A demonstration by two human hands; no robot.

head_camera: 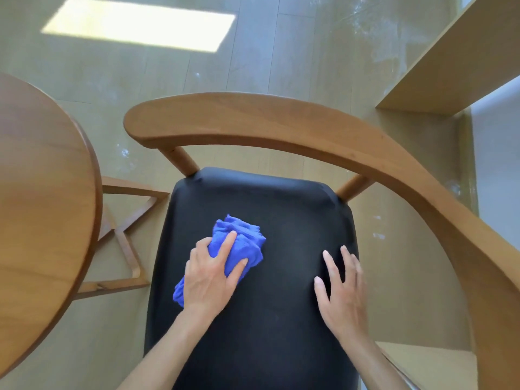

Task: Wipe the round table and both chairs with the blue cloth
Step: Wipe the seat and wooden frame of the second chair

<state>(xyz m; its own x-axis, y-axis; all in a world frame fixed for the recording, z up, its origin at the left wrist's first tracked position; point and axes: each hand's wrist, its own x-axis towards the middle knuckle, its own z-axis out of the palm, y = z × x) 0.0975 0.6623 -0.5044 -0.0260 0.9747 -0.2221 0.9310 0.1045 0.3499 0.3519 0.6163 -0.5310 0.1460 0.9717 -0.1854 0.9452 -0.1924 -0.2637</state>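
I see my left hand (209, 273) lying flat on the bunched blue cloth (239, 243), fingers spread and fairly straight, pressing it onto the black seat (267, 319) of the wooden chair (281, 122). The cloth sticks out ahead of those fingertips and also trails back past the heel of the hand on the outer side. My right hand (342, 294) rests well apart from the cloth, palm down on the same seat, fingers straight and slightly fanned, holding nothing; its outer fingers reach close to the seat's right edge. Beyond both sets of fingertips the chair's curved backrest arcs across and sweeps down past the right hand. Out past the left hand's outer side stands the round table (42, 192), with its wooden base (126, 220) showing on the floor (253, 52).
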